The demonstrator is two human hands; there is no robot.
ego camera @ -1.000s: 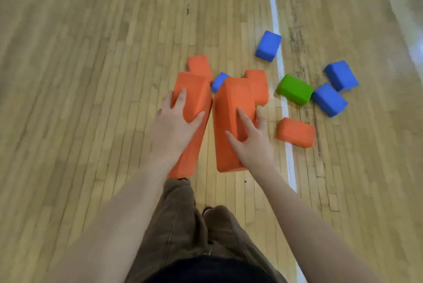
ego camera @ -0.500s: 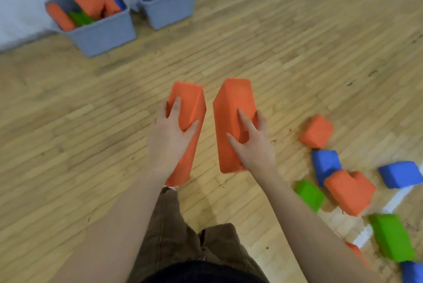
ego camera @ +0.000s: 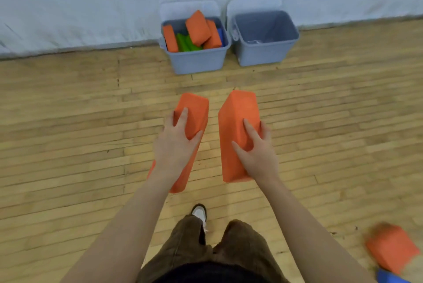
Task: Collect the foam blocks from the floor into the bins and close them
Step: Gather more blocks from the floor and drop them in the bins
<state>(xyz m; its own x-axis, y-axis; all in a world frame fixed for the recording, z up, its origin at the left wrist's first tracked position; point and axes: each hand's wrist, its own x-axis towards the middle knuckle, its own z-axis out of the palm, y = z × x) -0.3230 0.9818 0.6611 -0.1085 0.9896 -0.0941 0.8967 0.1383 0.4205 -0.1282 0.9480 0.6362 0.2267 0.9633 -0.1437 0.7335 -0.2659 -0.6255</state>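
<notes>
With 1 long orange block (ego camera: 238, 127) gripped in the right hand (ego camera: 256, 152) and another (ego camera: 191, 127) in the left hand (ego camera: 175, 147), over the floor short of the bins, the heaped left bin (ego camera: 196, 60) could be overfilled, blocking lid closure.

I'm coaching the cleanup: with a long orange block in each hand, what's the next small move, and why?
Probably step forward toward the right bin. The left hand and right hand each grip an orange block, both bins stand open ahead, and the left bin is already piled high.
</notes>
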